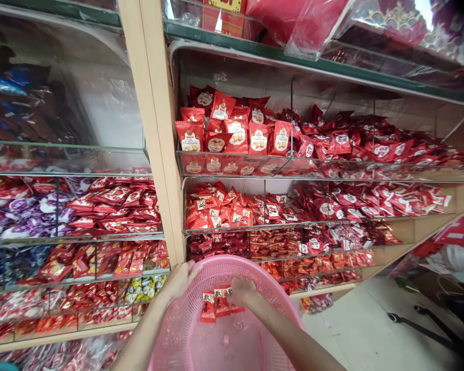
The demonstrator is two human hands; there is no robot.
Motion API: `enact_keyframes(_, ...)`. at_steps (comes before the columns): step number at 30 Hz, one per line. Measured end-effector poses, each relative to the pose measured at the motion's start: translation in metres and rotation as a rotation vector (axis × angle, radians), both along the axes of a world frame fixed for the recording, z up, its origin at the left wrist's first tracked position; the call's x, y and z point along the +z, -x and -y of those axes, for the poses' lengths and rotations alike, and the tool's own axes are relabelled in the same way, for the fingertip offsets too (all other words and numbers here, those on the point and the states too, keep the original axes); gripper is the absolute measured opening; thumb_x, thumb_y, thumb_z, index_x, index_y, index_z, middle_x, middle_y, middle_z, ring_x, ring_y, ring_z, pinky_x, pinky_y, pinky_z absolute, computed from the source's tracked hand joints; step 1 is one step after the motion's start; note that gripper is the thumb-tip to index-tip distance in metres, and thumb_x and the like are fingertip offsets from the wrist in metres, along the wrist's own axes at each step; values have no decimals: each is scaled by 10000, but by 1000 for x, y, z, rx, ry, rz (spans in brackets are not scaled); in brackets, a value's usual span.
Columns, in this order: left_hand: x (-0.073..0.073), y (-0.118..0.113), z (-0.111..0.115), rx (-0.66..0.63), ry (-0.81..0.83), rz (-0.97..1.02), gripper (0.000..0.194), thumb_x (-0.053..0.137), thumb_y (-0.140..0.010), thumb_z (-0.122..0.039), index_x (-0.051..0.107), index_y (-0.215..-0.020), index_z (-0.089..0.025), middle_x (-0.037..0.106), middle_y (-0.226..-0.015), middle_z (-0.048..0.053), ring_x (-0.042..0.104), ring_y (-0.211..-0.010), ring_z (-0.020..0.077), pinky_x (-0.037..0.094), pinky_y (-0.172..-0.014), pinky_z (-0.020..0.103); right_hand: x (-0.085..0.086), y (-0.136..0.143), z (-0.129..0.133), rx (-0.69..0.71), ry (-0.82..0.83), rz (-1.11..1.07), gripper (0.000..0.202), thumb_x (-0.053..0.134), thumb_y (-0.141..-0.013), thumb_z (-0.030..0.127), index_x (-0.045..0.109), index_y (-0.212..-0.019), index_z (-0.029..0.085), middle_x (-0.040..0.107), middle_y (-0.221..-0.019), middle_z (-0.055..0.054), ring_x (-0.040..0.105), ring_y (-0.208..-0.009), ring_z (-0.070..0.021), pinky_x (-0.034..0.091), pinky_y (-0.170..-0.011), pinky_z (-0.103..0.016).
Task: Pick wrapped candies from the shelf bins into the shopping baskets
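My left hand (183, 280) is closed on the left rim of a pink plastic basket (247, 264) with mesh sides. Inside the basket, my right hand (243, 291) has its fingers curled down over a small red snack packet (236, 309) that is partly hidden by them. Beside it lie two like packets, a red packet in the middle (221, 301) and another at the left (208, 307), both with black characters on a pale panel. A tiny pale pink piece (226, 339) rests on the basket's floor.
Ahead, glass-fronted shelves hold many red packets (237, 136); similar character-printed packets (216, 211) fill a bin just above the basket. A wooden post (158, 123) divides the shelving. Purple-and-white sweets (38, 206) are at left. Black metal legs (429, 330) stand on the floor at right.
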State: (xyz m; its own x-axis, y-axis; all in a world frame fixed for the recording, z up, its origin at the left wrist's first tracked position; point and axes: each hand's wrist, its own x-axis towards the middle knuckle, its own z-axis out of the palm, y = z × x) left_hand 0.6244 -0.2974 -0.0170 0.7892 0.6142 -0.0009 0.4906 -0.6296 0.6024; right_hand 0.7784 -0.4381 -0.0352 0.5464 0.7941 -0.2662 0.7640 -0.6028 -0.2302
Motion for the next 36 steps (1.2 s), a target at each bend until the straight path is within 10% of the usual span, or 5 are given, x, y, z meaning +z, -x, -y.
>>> enact_keyframes(10, 0, 0, 0, 1, -11, -1, 433, 248, -815, -535, 449, -644, -191, 549, -607, -1, 526, -606, 144, 309, -562, 214, 29, -5, 2, 88, 51, -11, 331, 682, -530, 273, 620, -852, 225, 666, -884, -108, 614, -832, -294, 462, -646, -351)
enact_keyframes(18, -6, 0, -2, 7, -8, 31, 397, 253, -830, -505, 456, -670, -203, 569, -634, 6, 551, -638, 156, 315, -573, 218, 143, -21, 4, 356, -290, -197, 288, 482, -751, 437, 597, -683, 182, 636, -619, -2, 577, -577, -116, 377, -541, -205)
enact_keyframes(23, -7, -1, -3, 7, -16, 28, 405, 253, -829, -510, 461, -668, -202, 580, -649, 18, 562, -656, 167, 321, -587, 227, 193, -39, -19, 130, -512, 186, 254, 427, -810, 389, 568, -781, 179, 628, -706, -21, 572, -650, -132, 371, -597, -222)
enact_keyframes(36, -2, 0, 1, 34, -5, 44, 467, 226, -809, -568, 438, -633, -191, 560, -612, 1, 525, -606, 143, 311, -568, 219, 173, -56, -65, 64, -382, 618, 207, 517, -779, 289, 561, -930, 155, 579, -921, -104, 503, -907, -225, 404, -671, -287)
